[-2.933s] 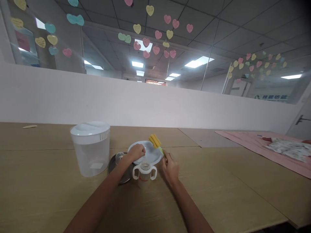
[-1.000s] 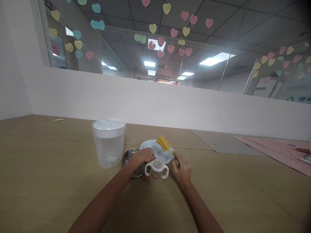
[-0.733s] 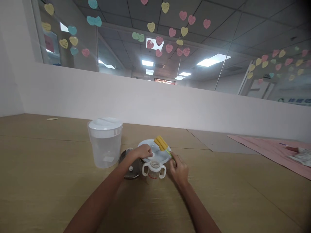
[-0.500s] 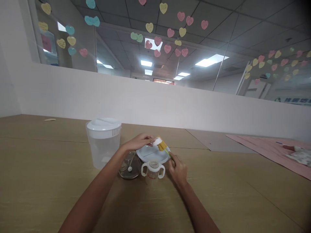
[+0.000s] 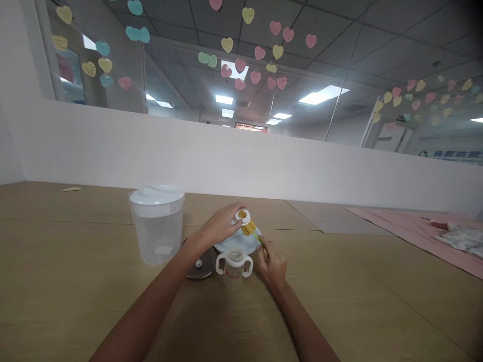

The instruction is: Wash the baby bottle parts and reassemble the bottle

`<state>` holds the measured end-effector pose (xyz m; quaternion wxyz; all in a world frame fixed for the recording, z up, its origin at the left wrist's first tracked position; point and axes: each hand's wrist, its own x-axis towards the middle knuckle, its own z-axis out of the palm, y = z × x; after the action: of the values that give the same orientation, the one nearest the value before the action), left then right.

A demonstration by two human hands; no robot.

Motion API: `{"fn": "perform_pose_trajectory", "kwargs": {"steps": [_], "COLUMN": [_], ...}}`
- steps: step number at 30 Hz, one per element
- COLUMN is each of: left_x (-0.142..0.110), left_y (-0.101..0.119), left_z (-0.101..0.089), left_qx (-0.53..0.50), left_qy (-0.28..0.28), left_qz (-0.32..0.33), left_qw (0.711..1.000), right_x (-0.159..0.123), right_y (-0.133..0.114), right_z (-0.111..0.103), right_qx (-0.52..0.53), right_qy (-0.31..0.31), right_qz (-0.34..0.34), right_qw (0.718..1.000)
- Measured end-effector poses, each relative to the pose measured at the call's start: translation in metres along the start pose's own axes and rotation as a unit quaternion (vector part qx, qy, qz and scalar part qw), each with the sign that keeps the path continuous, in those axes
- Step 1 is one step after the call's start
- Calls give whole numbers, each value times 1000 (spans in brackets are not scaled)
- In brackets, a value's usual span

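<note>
My left hand (image 5: 222, 224) is closed on a white bottle collar ring (image 5: 242, 216), tilted so its round opening faces me. Yellow sponge shows through that opening and just below it. The sponge is the head of a bottle brush (image 5: 249, 229) with a green handle, and my right hand (image 5: 273, 260) grips that handle. Below the hands a clear baby bottle (image 5: 234, 271) with two white handles stands upright, its mouth uncovered. Behind it lies a pale plate (image 5: 236, 245), partly covered by my left hand. A dark round lid or dish (image 5: 202, 271) is partly hidden by my left forearm.
A clear plastic bucket (image 5: 158, 239) with a white lid stands left of my hands. At the far right a pink cloth (image 5: 407, 231) carries a patterned item. A white wall (image 5: 226, 161) with windows above it borders the back of the wooden tabletop (image 5: 339, 301).
My left hand has turned the collar ring so its opening now faces me, with the yellow brush head against or inside it. The whole view has shifted slightly.
</note>
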<state>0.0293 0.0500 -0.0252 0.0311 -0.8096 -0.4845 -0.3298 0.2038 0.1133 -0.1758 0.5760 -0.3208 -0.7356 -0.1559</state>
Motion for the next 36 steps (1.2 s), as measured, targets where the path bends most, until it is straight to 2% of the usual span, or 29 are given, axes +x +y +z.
{"fn": "perform_pose_trajectory", "kwargs": {"steps": [8,18,23,30,32,36], "left_x": [1,1,2,4,4,1], "left_y": [-3,-2,1,9,9,8], "left_z": [0,0,3,11,9,1], "left_qx": [20,-9,50,137,124,101], "left_qy": [-18,6,26,55,46,30], "left_qz": [3,-41,-59,-137,-128,-62], "left_qw": [1000,999,997,979,983,992], "right_x": [-1,-1,-1,-1,-1,0], "right_y": [2,1,-1,-4,-4,-3], "right_z": [2,1,0,-2,-2,-1], "right_qx": [-5,-2,2,44,49,47], "right_qy": [16,11,29,41,49,59], "right_qz": [-13,-23,-27,-18,-17,-5], "right_qw": [1000,1000,999,998,997,997]}}
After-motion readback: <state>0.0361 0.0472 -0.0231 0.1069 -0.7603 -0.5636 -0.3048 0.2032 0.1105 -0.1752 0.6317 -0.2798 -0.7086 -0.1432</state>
